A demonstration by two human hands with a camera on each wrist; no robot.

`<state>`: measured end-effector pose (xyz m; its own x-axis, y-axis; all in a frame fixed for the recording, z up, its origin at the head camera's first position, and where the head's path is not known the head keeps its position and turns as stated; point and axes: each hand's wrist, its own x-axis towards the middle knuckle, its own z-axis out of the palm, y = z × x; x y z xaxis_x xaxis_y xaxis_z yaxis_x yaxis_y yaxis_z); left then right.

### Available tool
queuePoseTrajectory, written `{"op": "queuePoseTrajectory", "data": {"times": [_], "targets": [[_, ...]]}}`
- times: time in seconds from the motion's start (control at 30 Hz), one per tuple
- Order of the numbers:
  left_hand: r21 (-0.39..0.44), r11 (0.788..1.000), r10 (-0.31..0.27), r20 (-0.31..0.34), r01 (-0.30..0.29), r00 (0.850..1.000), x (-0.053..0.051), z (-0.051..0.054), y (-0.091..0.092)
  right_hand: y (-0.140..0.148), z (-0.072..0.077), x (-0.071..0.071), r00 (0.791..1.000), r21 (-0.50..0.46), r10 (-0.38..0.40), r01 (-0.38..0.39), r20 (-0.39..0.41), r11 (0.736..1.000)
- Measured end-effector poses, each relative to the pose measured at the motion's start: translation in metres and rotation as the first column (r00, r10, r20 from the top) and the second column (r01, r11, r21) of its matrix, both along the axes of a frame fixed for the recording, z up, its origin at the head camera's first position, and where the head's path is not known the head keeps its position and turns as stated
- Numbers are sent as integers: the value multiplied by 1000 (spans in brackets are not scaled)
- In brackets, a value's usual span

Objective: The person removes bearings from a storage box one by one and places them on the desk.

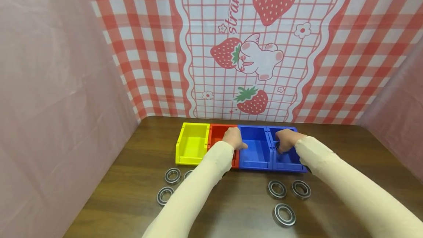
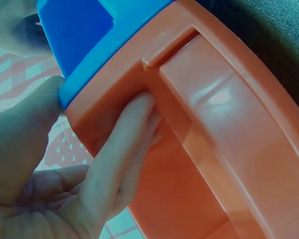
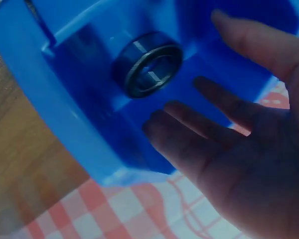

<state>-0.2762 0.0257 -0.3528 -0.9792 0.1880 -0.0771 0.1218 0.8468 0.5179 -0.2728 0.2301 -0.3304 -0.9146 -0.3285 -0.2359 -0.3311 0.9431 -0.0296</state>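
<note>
My left hand (image 1: pixel 234 139) reaches into the red bin (image 2: pixel 219 104). Its fairly straight fingers lie along the inside of that bin's wall, while the thumb is beside the edge of the adjoining blue bin (image 1: pixel 254 151); no object shows between them. Over the rightmost blue bin (image 1: pixel 290 159) is my right hand (image 1: pixel 286 139), fingers spread and relaxed. A metal ring bearing (image 3: pixel 153 64) stands tilted inside that bin, apart from the fingertips in the right wrist view. The bottom of the red bin is partly hidden by the left hand in the head view.
A yellow bin (image 1: pixel 192 146) adjoins the red one at the row's left end. Bearings lie in front on the wooden table (image 1: pixel 238 208): a left group (image 1: pixel 173 176), partly behind the left sleeve, and three at right (image 1: pixel 284 215). A checked strawberry cloth (image 1: pixel 158 58) hangs behind.
</note>
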Motion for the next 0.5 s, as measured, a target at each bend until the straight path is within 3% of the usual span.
{"op": "queuePoseTrajectory", "data": {"times": [0.17,0.4,0.5], "targets": [[20,1000,-2,13,2,1000,1,0,0,3,-10,-11,994,2,-88,88,67,996],[-38,999,-16,-18,16,1000,-4,-5,2,5,-20,-15,990,9,-110,110,86,994],[-20,1000,-13,-2,13,1000,-5,-4,2,5,-21,-14,991,-2,-109,110,83,994]]}}
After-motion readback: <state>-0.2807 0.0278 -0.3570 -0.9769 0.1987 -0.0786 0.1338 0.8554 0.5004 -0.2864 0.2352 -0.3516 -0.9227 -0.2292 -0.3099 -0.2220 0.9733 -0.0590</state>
